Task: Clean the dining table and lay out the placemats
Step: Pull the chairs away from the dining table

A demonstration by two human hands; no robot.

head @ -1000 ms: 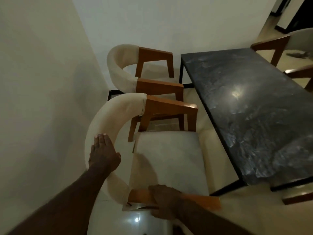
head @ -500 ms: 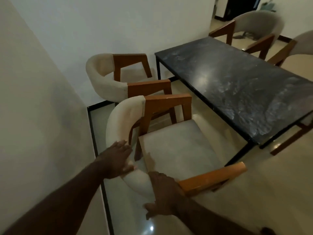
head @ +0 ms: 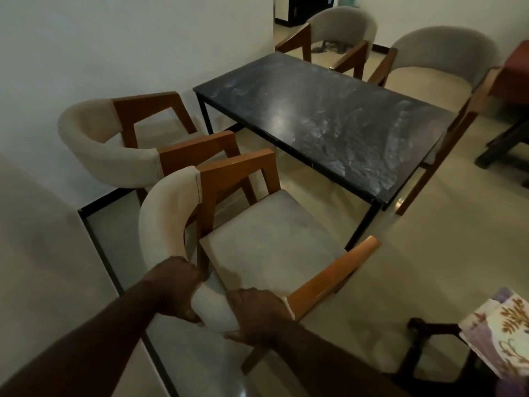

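The dark marble dining table (head: 329,116) stands in the middle of the view, its top bare and glossy. In front of it is a cream-backed wooden armchair (head: 257,242), turned away from the table. My left hand (head: 174,290) grips the padded curved backrest at its lower bend. My right hand (head: 254,316) holds the same backrest just beside the near wooden armrest. No placemat shows on the table.
A second matching armchair (head: 114,141) stands against the white wall at the left. Two more chairs (head: 340,32) (head: 440,61) are on the table's far side. A patterned cloth-covered surface (head: 503,336) sits at the lower right on a dark wooden stand. A dark bench (head: 512,116) is at the far right.
The chair has been pulled back and swung away from the table. My left hand slid down the backrest; my right hand moved from the armrest onto the backrest. My view swung right.
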